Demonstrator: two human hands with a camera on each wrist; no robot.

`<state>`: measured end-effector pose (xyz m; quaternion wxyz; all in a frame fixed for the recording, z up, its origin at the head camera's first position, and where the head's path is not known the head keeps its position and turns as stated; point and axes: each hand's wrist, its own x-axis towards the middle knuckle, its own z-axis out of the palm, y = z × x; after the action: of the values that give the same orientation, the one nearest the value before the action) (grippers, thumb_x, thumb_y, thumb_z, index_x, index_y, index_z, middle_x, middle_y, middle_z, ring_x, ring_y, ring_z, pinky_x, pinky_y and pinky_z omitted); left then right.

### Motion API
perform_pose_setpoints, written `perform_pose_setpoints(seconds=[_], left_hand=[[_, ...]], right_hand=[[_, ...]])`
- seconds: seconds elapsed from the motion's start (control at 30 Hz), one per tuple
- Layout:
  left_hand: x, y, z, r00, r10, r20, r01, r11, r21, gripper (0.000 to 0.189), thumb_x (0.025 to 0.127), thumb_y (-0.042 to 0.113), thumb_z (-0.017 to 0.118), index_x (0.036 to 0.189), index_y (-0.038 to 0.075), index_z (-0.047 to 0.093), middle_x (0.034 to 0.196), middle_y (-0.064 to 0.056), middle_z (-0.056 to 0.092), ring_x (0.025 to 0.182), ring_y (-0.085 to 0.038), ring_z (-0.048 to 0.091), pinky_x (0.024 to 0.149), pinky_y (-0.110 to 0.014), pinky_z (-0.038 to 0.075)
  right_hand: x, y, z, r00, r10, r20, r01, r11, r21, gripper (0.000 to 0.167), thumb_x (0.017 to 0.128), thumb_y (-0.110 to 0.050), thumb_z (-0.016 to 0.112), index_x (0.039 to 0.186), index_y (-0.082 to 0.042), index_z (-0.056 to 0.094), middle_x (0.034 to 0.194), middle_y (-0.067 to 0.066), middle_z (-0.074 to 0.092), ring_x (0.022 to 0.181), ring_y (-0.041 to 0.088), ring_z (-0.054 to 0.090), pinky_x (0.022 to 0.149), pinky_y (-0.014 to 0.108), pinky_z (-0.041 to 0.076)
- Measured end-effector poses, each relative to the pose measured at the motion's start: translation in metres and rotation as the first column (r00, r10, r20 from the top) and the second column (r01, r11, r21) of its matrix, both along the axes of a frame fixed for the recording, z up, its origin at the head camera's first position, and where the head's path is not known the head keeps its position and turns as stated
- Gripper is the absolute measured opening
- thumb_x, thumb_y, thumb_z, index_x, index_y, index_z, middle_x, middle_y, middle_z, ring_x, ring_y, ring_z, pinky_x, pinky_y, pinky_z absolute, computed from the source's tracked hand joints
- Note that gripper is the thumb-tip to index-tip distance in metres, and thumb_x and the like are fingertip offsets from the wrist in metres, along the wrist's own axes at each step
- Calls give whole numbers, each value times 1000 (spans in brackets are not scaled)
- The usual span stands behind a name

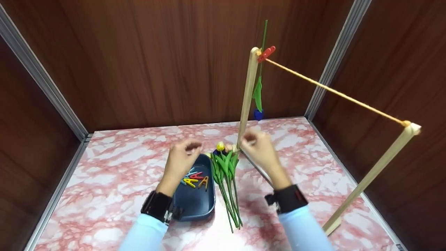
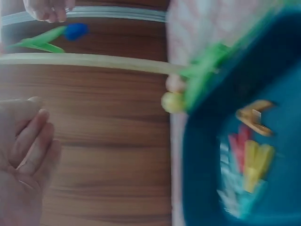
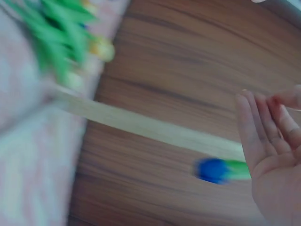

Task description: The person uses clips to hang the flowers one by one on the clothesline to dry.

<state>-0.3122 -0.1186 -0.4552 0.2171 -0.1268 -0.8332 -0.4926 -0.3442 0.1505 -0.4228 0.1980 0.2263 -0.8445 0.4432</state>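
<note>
My left hand (image 1: 181,158) is in the air above the far part of a dark blue basin (image 1: 195,207), holding nothing, its fingers loosely bent. Also holding nothing, my right hand (image 1: 261,151) hovers beside the near side of a wooden post (image 1: 246,94), thumb close to its bent fingers. Several colored clothespins (image 1: 190,182) lie in the basin. Along its right side rests a bunch of artificial tulips (image 1: 226,170), stems toward me. Head down, a blue tulip (image 1: 258,114) hangs from an orange cord (image 1: 334,91), clipped by a red clothespin (image 1: 266,54).
The cord runs from the far post to a nearer wooden post (image 1: 373,174) on the right, above table height. Brown wood-grain panels (image 1: 167,62) with metal corner rails enclose the pink marbled tabletop (image 1: 115,167).
</note>
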Motion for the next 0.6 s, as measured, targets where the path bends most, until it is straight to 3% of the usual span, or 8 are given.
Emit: perform_pose_setpoints(seconds=[0.13, 0.3, 0.47, 0.6], left_hand=[[4, -3, -36, 987, 26, 156, -1, 988, -157, 19, 91, 6, 84, 110, 6, 81, 106, -9, 81, 101, -27, 76, 93, -46, 61], [4, 3, -78, 934, 50, 354, 30, 976, -215, 23, 86, 2, 86, 108, 2, 80, 101, -11, 80, 96, -26, 76, 90, -44, 61], [3, 13, -102, 912, 142, 386, -43, 967, -253, 19, 83, 4, 88, 100, 0, 79, 94, -12, 79, 89, -26, 75, 85, -43, 61], [3, 19, -110, 890, 216, 401, -103, 953, -286, 20, 83, 6, 89, 99, -1, 79, 95, -14, 78, 91, -29, 75, 86, -45, 61]], right_hand=[[4, -8, -47, 986, 50, 159, -55, 998, 32, 5, 96, -1, 70, 98, 0, 75, 97, 12, 76, 91, 24, 73, 85, 36, 64], [6, -11, -82, 976, 122, 178, -134, 989, 59, 4, 95, 1, 70, 97, 2, 73, 96, 12, 76, 92, 28, 74, 86, 37, 64], [10, -12, -97, 968, 171, 185, -185, 981, 61, 4, 95, 1, 69, 96, 3, 72, 95, 12, 75, 91, 30, 75, 83, 33, 64], [13, -11, -100, 969, 169, 181, -183, 981, 62, 5, 95, 0, 69, 96, 1, 73, 95, 11, 76, 90, 29, 76, 82, 32, 64]])
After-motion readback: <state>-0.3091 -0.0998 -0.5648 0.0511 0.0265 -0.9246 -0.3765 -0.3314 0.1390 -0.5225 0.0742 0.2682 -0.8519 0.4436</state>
